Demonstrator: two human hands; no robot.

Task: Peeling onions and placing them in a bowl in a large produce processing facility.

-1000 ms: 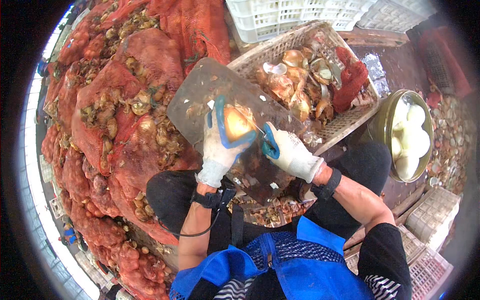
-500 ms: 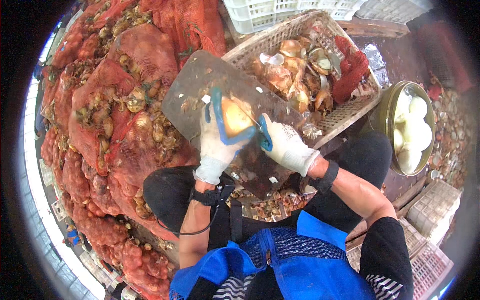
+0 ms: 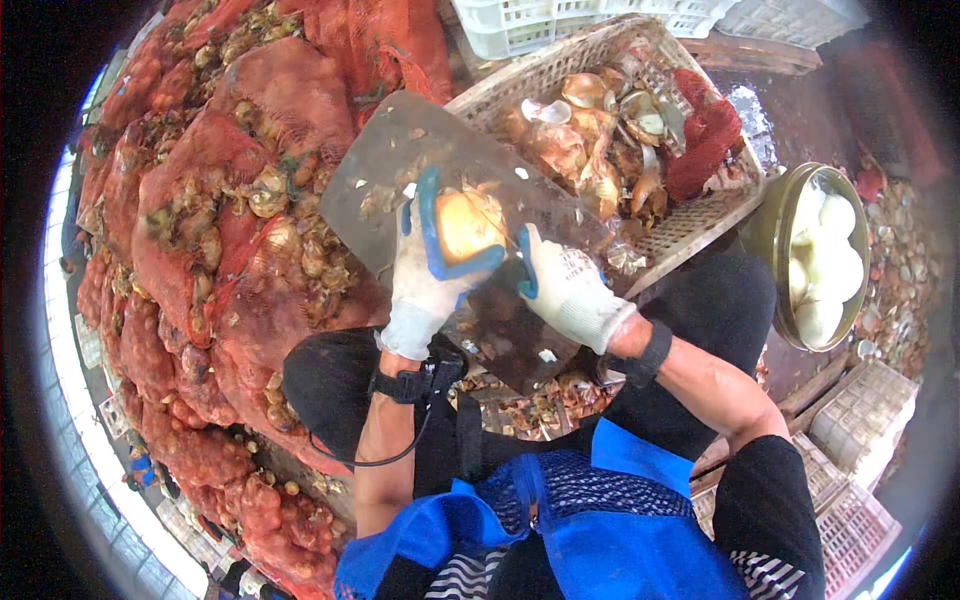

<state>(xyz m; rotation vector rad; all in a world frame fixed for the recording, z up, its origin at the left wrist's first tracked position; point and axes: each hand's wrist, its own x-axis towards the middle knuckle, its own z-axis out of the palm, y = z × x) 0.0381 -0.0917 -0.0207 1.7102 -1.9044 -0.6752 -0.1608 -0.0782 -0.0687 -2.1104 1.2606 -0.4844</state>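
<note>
A brown-skinned onion (image 3: pixel 470 225) sits above the dark board across my lap. My left hand (image 3: pixel 425 265), in a white glove with blue-coated fingers, grips it from the left and below, thumb and fingers apart around it. Just right of the onion is my right hand (image 3: pixel 565 285), gloved the same way and closed around a small knife, of which only a thin bit of blade shows near the onion; the handle is hidden in the fist. Small white onion scraps lie on the board (image 3: pixel 375 150).
Red mesh sacks of onions (image 3: pixel 270 90) pile up along the left. Beyond the board stands a crate (image 3: pixel 705 225) of onion skins and red netting. At right is a round container (image 3: pixel 775 225) of peeled white onions, with white crates (image 3: pixel 865 420) below it.
The onion has turned slightly in my left hand, and loose skin shows at its upper right. My right hand stays close by, its blade less visible than before.
</note>
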